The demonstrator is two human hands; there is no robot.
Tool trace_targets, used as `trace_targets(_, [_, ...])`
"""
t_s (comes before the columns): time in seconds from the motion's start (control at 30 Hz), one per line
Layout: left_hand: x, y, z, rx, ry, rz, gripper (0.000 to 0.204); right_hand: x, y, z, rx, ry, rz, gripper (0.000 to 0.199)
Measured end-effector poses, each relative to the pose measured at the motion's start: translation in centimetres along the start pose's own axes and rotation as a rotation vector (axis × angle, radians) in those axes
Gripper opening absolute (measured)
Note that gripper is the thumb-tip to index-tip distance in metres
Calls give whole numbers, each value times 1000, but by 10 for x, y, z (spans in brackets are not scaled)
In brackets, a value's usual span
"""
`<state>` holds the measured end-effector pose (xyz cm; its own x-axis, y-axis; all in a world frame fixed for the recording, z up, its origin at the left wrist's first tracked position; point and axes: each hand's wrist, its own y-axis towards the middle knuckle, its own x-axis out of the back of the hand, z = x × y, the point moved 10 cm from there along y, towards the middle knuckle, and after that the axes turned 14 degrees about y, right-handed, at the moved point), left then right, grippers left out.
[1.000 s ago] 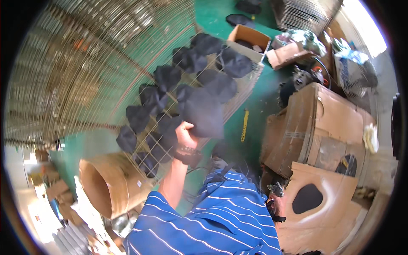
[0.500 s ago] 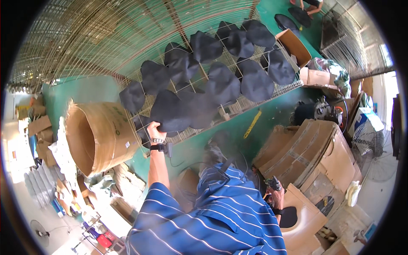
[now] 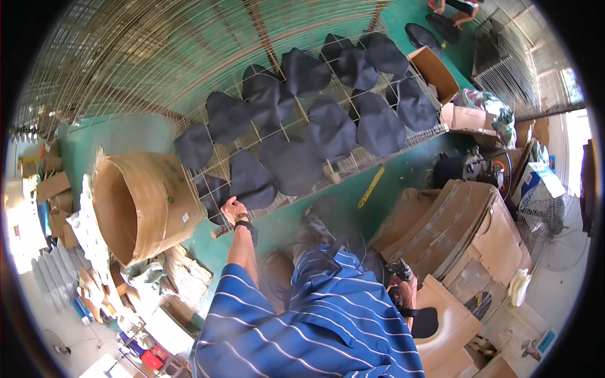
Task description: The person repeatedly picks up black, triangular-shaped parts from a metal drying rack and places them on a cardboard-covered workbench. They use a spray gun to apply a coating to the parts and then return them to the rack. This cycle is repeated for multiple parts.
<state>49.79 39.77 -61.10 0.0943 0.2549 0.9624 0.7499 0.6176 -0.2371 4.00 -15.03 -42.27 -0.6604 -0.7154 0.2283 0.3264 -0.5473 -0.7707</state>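
My left hand (image 3: 233, 210) is at the near edge of a wire rack (image 3: 287, 203), its fingers curled between two floppy black rounded sheets. One black sheet (image 3: 252, 179) lies just above the hand, and another dark sheet (image 3: 213, 196) is at its left; whether the fingers pinch an edge is hidden. Several more such sheets, like this black one (image 3: 331, 129), are spread over the rack in rows. Low on the right, my right hand (image 3: 406, 291) is closed round a dark handheld tool (image 3: 401, 271), shaped somewhat like a spray gun.
A large open cardboard drum (image 3: 167, 208) stands left of the rack. Worn cardboard boxes (image 3: 447, 220) are close on my right, near a fan (image 3: 543, 208). Stacked wire racks (image 3: 157, 57) rise behind. Another person's hand (image 3: 459, 20) is at black sheets, far right.
The black sheet by my left hand has dropped flatter onto the rack. My left hand has moved slightly down and lies at the sheet's lower left edge. My right hand still holds the tool.
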Motion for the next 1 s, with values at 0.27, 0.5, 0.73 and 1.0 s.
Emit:
trace_targets(0.27, [8, 6, -30, 70, 207, -66, 49, 36, -55, -32, 54, 217, -284, 73])
trace_targets(0.5, [27, -185, -263, -985, 86, -123, 45, 102, -173, -45, 328, 226, -746, 65])
trace_targets(0.73, [-186, -423, -360, -1241, 170, 1233, 33, 152, -276, -100, 141, 438, -1269, 56])
trace_targets(1.0, [-222, -567, -316, -1597, 599, 1312, 35, 119, -412, -170, 61, 575, -1603, 56])
